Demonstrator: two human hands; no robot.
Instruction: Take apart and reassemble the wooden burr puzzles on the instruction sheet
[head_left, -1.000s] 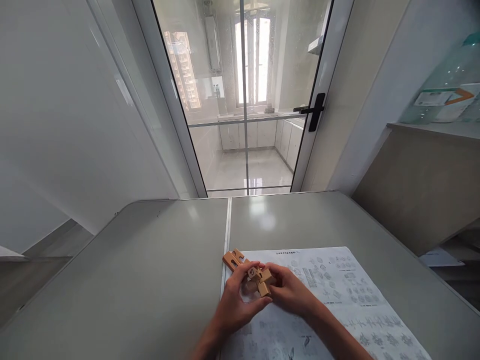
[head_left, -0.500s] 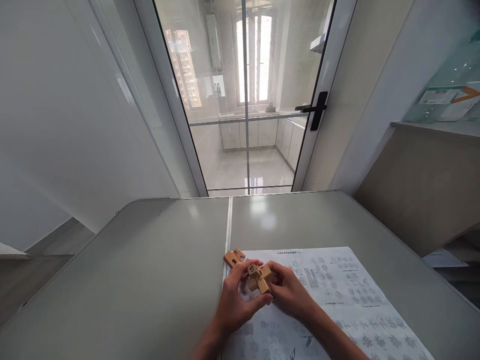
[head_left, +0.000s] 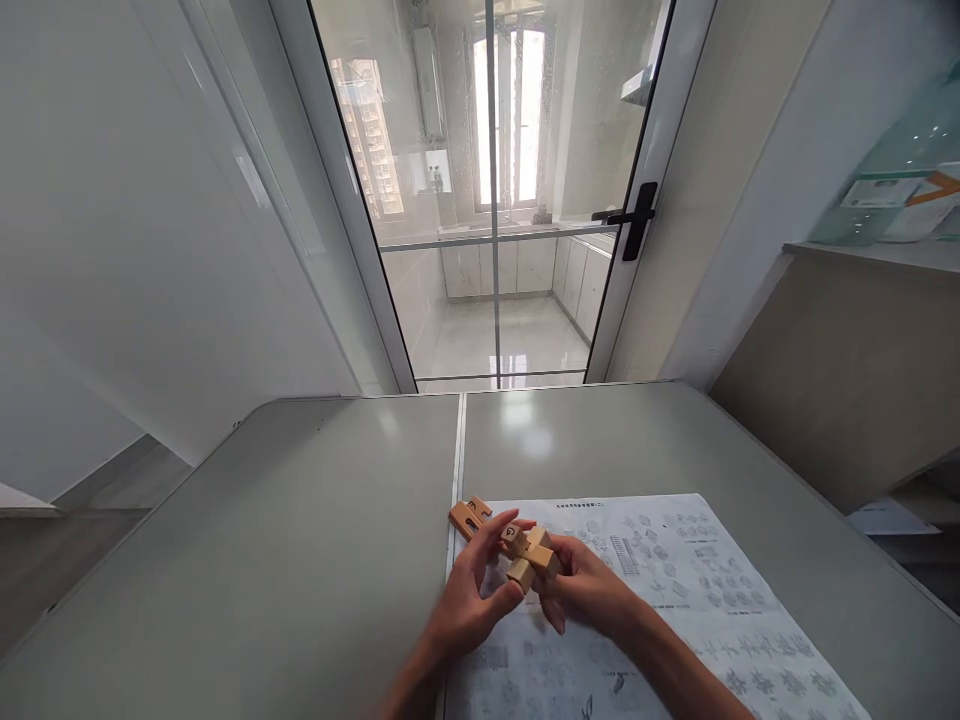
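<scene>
Several light wooden blocks, fitted crosswise into one puzzle (head_left: 529, 556), are between my two hands above the printed sheet. My left hand (head_left: 469, 600) has its fingers and thumb against the puzzle's left side. On the right side, my right hand (head_left: 592, 590) pinches one block end, with a finger reaching below. A letter-like mark shows on the upper left block. Just beyond my left fingertips, loose notched wooden pieces (head_left: 469, 516) lie at the sheet's upper left corner.
The white sheet (head_left: 720, 590) with printed diagrams covers the near right part of the grey table (head_left: 337, 530). A glass door (head_left: 450, 330) with a black handle (head_left: 637, 220) stands beyond. Large clear bottles (head_left: 892, 190) rest on a shelf at right.
The puzzle has turned and shifted slightly right in my hands. My left thumb has drawn back to the left, and a right finger now extends below the puzzle.
</scene>
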